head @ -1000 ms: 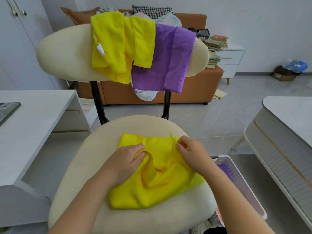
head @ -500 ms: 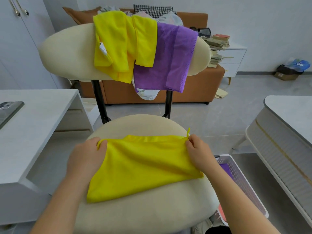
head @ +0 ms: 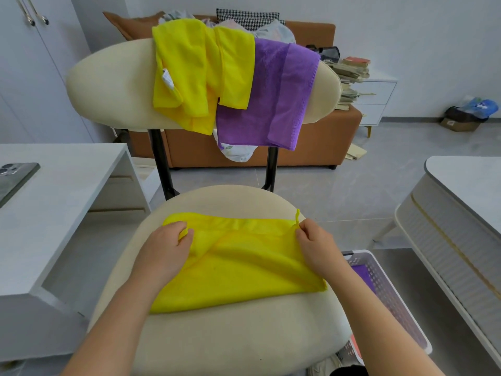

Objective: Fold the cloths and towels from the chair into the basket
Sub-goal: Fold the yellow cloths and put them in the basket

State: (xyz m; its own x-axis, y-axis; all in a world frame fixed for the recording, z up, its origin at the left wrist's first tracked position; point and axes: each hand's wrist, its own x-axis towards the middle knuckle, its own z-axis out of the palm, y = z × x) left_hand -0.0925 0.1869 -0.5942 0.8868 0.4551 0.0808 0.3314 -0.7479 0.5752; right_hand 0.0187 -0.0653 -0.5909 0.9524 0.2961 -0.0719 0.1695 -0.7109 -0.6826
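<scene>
A yellow cloth lies spread and folded over on the cream chair seat. My left hand pinches its far left corner, a bit of cloth bunched between the fingers. My right hand pinches the far right corner beside the small hanging loop. Over the chair back hang two yellow cloths and a purple towel. A white perforated basket stands on the floor right of the seat, with something purple inside.
A white desk with a phone is on the left. A white table stands on the right. Behind the chair are an orange sofa and a white drawer unit piled with books.
The cloth went from bunched to stretched wide across the seat. My left hand then came back right a little along the far edge, leaving a ripple in the cloth. My right hand kept its corner.
</scene>
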